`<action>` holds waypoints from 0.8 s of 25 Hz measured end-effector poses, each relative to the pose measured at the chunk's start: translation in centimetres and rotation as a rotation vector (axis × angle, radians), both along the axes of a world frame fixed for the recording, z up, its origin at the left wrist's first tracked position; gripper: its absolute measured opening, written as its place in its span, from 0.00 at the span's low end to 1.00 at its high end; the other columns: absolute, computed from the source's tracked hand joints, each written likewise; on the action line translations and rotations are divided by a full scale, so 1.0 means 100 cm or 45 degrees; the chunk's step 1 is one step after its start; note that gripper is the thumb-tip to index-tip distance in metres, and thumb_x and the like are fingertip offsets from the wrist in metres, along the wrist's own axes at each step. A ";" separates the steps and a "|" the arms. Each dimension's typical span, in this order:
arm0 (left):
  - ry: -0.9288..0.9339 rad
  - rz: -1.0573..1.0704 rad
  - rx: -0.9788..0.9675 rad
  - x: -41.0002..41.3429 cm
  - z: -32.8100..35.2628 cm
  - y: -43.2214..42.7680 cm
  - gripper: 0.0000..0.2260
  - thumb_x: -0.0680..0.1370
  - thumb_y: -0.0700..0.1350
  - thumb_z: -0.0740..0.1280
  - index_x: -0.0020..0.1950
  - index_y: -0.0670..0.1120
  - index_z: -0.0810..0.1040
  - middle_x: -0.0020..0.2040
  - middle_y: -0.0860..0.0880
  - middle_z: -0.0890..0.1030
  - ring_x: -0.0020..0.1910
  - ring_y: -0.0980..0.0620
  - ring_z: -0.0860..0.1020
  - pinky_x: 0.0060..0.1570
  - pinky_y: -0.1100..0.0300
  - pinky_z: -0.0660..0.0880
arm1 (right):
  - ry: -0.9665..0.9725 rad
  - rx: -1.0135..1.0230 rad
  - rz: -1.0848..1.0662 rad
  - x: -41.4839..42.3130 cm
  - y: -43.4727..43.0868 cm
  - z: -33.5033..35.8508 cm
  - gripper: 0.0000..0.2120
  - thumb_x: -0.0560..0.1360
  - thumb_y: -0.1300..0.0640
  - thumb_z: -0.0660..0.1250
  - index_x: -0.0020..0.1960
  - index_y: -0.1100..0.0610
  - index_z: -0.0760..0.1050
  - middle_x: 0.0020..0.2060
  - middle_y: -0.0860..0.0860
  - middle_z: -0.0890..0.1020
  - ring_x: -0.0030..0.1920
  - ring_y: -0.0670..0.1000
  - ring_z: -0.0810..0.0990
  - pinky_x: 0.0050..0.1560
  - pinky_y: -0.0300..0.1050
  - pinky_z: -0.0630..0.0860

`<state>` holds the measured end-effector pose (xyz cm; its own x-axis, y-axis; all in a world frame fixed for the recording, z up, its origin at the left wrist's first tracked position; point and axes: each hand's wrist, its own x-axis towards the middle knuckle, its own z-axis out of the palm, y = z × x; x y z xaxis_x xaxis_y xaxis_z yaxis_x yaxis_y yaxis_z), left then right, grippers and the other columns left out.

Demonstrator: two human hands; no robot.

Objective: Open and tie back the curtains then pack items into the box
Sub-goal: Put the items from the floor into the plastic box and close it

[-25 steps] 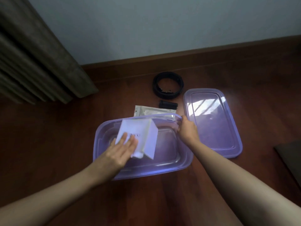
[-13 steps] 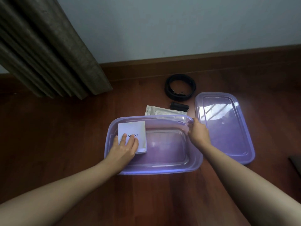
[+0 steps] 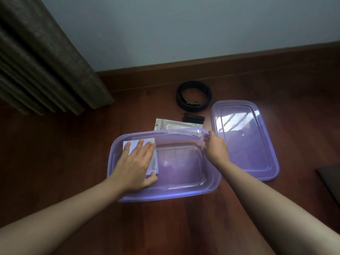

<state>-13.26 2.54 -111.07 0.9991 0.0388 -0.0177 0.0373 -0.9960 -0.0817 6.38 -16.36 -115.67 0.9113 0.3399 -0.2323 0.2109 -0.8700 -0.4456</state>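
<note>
My left hand lies flat on top of the white carton. The fingers are straight and a little spread, with the palm down, and the thumb rests against the carton's near corner. Nothing is curled round the carton; the hand only presses on it. The carton sits inside the purple box, in its left end and close to the left wall.

My right hand grips the box at its far right corner, fingers bent over the rim there. From this angle I cannot tell how far the fingertips reach inside.

The purple box stands on the wooden floor in front of me. Its lid lies flat just beside it on the right. Behind the box's far rim, partly hidden by it, lies a silvery pouch. A small black case lies just beyond the pouch, and a coiled black belt lies farther back, near the skirting board. The brown curtain hangs at the upper left, well apart from the box.
</note>
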 end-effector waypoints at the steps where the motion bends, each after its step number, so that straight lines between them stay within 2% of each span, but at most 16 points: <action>1: -0.079 -0.002 -0.093 0.015 0.007 0.000 0.31 0.67 0.55 0.59 0.63 0.37 0.76 0.60 0.40 0.80 0.60 0.39 0.77 0.55 0.37 0.73 | -0.003 0.004 0.004 0.000 0.000 -0.001 0.12 0.76 0.63 0.57 0.58 0.61 0.71 0.52 0.60 0.81 0.53 0.64 0.78 0.49 0.51 0.74; 4: -0.222 0.098 -0.420 0.080 0.020 -0.001 0.25 0.75 0.49 0.56 0.68 0.38 0.70 0.66 0.39 0.75 0.66 0.40 0.73 0.59 0.44 0.73 | 0.000 0.027 0.006 0.002 0.000 -0.003 0.11 0.77 0.62 0.58 0.58 0.60 0.71 0.52 0.61 0.81 0.53 0.64 0.78 0.49 0.52 0.74; 6: -0.152 0.150 -0.554 0.134 0.018 0.001 0.22 0.79 0.45 0.57 0.73 0.40 0.64 0.72 0.42 0.68 0.72 0.43 0.66 0.65 0.47 0.69 | 0.002 0.032 0.010 0.003 -0.002 -0.005 0.11 0.76 0.62 0.57 0.58 0.60 0.71 0.52 0.61 0.81 0.53 0.65 0.78 0.48 0.52 0.73; 10: 0.113 -0.037 -0.335 0.220 -0.008 0.003 0.27 0.79 0.32 0.55 0.76 0.41 0.53 0.77 0.42 0.56 0.76 0.44 0.56 0.69 0.47 0.65 | 0.024 0.030 0.017 0.001 -0.003 -0.003 0.11 0.77 0.62 0.55 0.58 0.59 0.69 0.50 0.63 0.80 0.53 0.66 0.77 0.42 0.51 0.67; 13: 0.233 -0.038 -0.151 0.261 -0.025 0.006 0.32 0.75 0.26 0.54 0.77 0.42 0.48 0.78 0.43 0.49 0.77 0.43 0.49 0.71 0.48 0.58 | 0.047 -0.006 0.023 0.002 -0.003 0.000 0.11 0.77 0.62 0.55 0.58 0.58 0.68 0.51 0.63 0.80 0.53 0.66 0.77 0.40 0.50 0.63; 15: 0.359 -0.013 -0.064 0.275 -0.033 0.012 0.32 0.76 0.27 0.54 0.77 0.43 0.50 0.78 0.43 0.52 0.77 0.43 0.49 0.72 0.47 0.56 | 0.052 -0.008 0.023 0.001 -0.003 0.001 0.10 0.77 0.63 0.55 0.57 0.58 0.68 0.50 0.63 0.80 0.52 0.66 0.77 0.40 0.50 0.64; 17: 0.429 -0.047 0.084 0.283 -0.042 0.017 0.26 0.77 0.29 0.55 0.74 0.43 0.58 0.74 0.41 0.61 0.76 0.41 0.53 0.71 0.46 0.57 | 0.053 -0.005 0.013 0.000 -0.003 0.003 0.09 0.76 0.63 0.55 0.56 0.58 0.67 0.49 0.62 0.80 0.51 0.66 0.77 0.39 0.49 0.64; 20: 0.359 -0.139 0.274 0.289 -0.051 0.019 0.22 0.79 0.33 0.56 0.72 0.46 0.64 0.70 0.43 0.68 0.75 0.41 0.58 0.72 0.43 0.53 | 0.067 0.001 0.003 -0.001 -0.004 0.003 0.09 0.76 0.64 0.54 0.55 0.58 0.67 0.49 0.62 0.80 0.51 0.66 0.77 0.39 0.50 0.64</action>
<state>15.60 4.40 -116.17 0.9547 -0.0349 -0.2956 -0.1221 -0.9517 -0.2819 6.30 -16.74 -115.34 0.8970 0.3424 -0.2795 0.1895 -0.8692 -0.4568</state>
